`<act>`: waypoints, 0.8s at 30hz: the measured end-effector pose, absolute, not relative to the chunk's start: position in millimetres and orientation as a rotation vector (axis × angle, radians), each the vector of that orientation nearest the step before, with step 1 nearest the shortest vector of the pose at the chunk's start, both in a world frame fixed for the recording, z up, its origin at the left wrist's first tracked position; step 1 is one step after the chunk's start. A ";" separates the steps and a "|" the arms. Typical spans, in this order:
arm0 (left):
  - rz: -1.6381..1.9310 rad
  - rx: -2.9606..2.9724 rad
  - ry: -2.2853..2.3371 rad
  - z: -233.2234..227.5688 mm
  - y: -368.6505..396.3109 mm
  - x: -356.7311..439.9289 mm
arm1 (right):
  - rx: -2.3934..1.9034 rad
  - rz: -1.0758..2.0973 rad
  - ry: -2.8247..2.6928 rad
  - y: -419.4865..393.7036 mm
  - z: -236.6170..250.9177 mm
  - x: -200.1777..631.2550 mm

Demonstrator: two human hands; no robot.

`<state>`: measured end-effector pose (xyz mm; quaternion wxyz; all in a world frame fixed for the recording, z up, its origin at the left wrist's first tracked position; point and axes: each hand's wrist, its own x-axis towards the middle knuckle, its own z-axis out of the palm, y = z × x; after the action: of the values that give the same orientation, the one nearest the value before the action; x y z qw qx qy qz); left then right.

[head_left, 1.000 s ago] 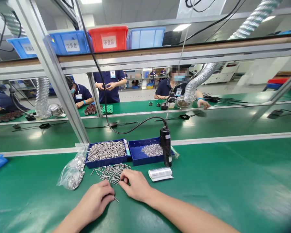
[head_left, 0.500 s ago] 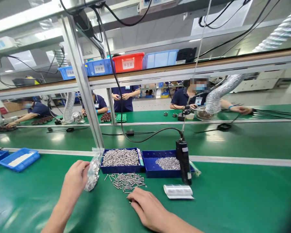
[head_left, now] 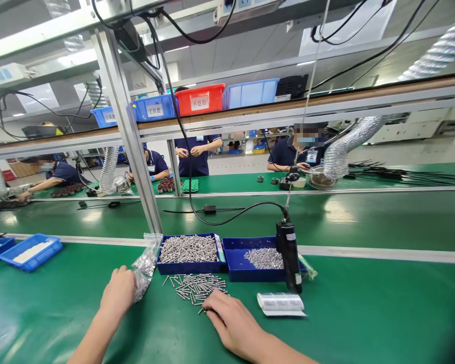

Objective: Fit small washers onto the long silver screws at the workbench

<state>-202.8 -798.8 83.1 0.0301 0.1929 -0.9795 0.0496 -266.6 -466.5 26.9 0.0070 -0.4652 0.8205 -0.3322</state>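
My left hand is curled against the lower left side of a clear plastic bag of small shiny metal parts that look like nuts or washers. Its fingertips are hidden, so whether they grip the bag or a part cannot be seen. Low over the table, my right hand has thumb and fingers drawn together on a screw, whose end pokes out. Just beyond these fingers lies a loose pile of screws. Behind the pile, a blue tray is heaped with more screws.
A second blue tray holds small metal parts. A black electric screwdriver hangs by its cable in front of it, above a curled label sheet. Shallow blue bins stand left. Co-workers sit across the green bench.
My left hand has dropped slightly and closed, with its fingertips now out of sight by the bag. The right hand has barely moved. Across the bench, a co-worker's outstretched arm has drawn back.
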 end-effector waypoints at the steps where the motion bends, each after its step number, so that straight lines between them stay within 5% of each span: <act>1: 0.148 0.590 -3.033 82.8 -802.4 -204.2 | -1.453 -1.046 2.564 -466.3 26.5 -266.8; 24: -0.104 0.328 -2.976 93.4 -810.2 -203.2 | -1.434 -0.859 2.669 -468.5 24.4 -261.1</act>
<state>-203.2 -810.2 93.4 0.0728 0.1093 -0.9907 -0.0346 -261.1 -468.5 24.4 -0.0037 -0.4555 0.8475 -0.2726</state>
